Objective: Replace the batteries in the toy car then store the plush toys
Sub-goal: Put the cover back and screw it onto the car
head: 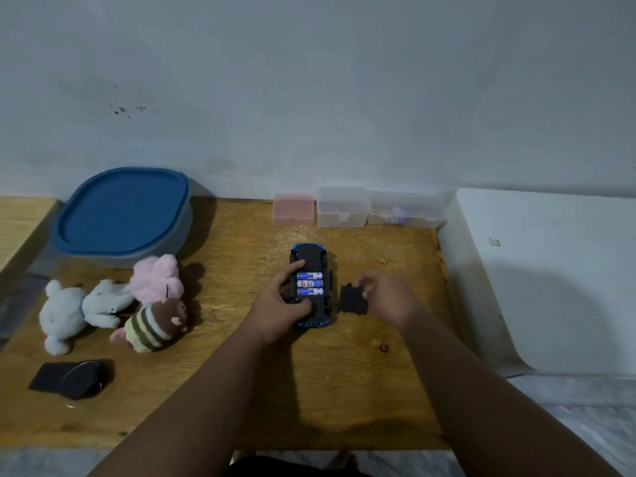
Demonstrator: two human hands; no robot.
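Note:
The blue toy car (309,251) lies upside down in the middle of the wooden table (344,390). Its battery bay is uncovered and three blue batteries (309,283) sit side by side in it. My left hand (280,304) grips the car from its left side, thumb on the underside. My right hand (385,297) pinches the black battery cover (352,299) just right of the car. Three plush toys lie at the left: a white one (79,309), a pink one (156,278) and a striped brown one (155,323).
A grey tub with a blue lid (124,215) stands at the back left. A pink box (293,208) and two clear boxes (342,206) line the wall. A black round object on a dark pad (74,378) lies front left. A white surface (550,277) borders the right.

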